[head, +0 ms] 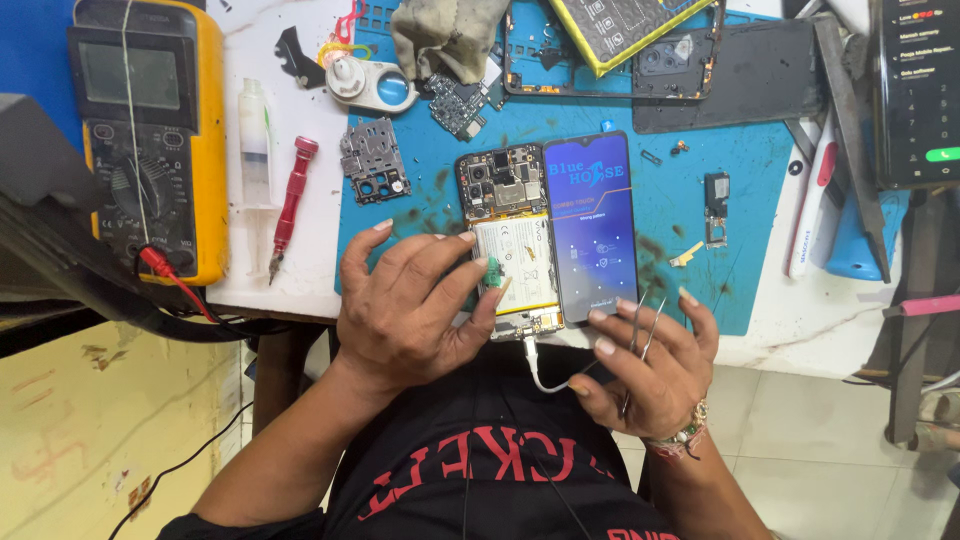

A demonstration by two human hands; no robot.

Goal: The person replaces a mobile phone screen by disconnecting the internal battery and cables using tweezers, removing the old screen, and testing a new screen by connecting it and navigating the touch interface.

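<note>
My right hand [650,375] is closest to me, at about 5 o'clock. Its fingers curl around thin metal tweezers [640,340], with the tips pointing up at the phone, so they are ready to poke. A white cable [545,372] runs under this hand and plugs into the bottom of the open phone [512,245]. I think that is why the screen is lit.

My left hand [405,305] is at 7 o'clock. Its thumb and first finger pinch a tiny green part [494,277] right over the phone's white battery. I hold it tight because it is so small. My other fingers are spread out and rest near the phone's left side.

The open phone lies on the blue mat [700,290] in the middle of the desk [300,270], with its lit screen [592,225] flipped out to the right, touching it. The mat keeps little bits from sliding off.

Farther away, at 10 o'clock, lie a red screwdriver [290,205], a clear syringe [255,140] and a yellow meter [145,135]. At 12 o'clock are more phone pieces and a rag [445,35]. At 2 o'clock another phone [918,90] glows.
</note>
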